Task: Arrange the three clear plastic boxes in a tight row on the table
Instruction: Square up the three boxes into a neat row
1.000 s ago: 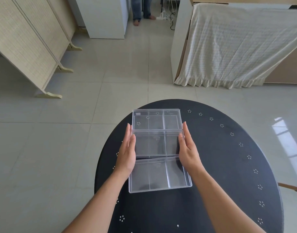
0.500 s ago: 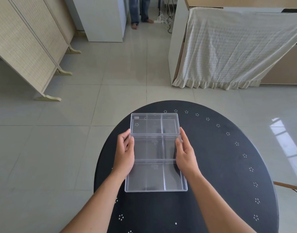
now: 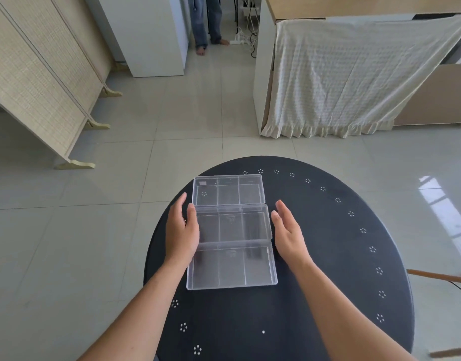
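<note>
From my feed, 2 bare forearms come in from 6 o'clock over the round black table, which has small white flower dots around its rim. Nearest box: clear plastic, 3 compartments, flat on the table just left of center. Middle box sits right behind it toward 12 o'clock, long edges touching as far as I can tell. Far box butts against the middle one, shifted slightly toward 9 o'clock. All 3 form one column running 6 to 12 o'clock.

Left hand is open, fingers straight, thumb and palm edge against the left end of the middle box, gripping nothing. Right hand is open too, fingers extended, just beside the right end of the middle box; I can't tell if it touches.

Farther out: folding woven screen at 10 o'clock, cream cloth draped over a counter at 1 o'clock, and a person's jeans and bare feet at 12 o'clock.
</note>
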The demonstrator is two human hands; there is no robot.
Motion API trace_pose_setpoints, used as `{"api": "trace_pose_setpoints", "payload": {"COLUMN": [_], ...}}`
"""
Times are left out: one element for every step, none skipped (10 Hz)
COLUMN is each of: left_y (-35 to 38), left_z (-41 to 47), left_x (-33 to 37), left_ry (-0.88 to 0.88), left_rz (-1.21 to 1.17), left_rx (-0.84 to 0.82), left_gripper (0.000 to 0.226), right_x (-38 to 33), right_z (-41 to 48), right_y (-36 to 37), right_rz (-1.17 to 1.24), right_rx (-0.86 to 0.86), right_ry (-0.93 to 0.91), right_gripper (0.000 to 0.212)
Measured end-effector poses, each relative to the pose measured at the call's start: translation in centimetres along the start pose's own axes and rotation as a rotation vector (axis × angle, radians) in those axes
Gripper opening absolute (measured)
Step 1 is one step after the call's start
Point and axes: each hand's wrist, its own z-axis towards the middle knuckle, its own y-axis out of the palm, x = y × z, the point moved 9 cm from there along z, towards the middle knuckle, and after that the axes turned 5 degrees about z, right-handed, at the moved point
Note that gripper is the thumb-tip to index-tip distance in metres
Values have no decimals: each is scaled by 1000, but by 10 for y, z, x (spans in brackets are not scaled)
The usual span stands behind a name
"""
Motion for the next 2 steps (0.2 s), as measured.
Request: {"api": "trace_pose_setpoints", "payload": {"left_y": [11, 74], "left_z": [-27, -73], "left_x": [64, 112], "left_ry": [252, 531], "left_rz": [70, 118], "left_rx": [54, -112], "left_gripper": [40, 40], "right_x": [12, 22], "right_z": [-5, -14], "right_y": [-41, -91], "right_rz": [-118, -318], "right_rx": [88, 221], "right_ry": [11, 5], "right_gripper": [55, 55]}}
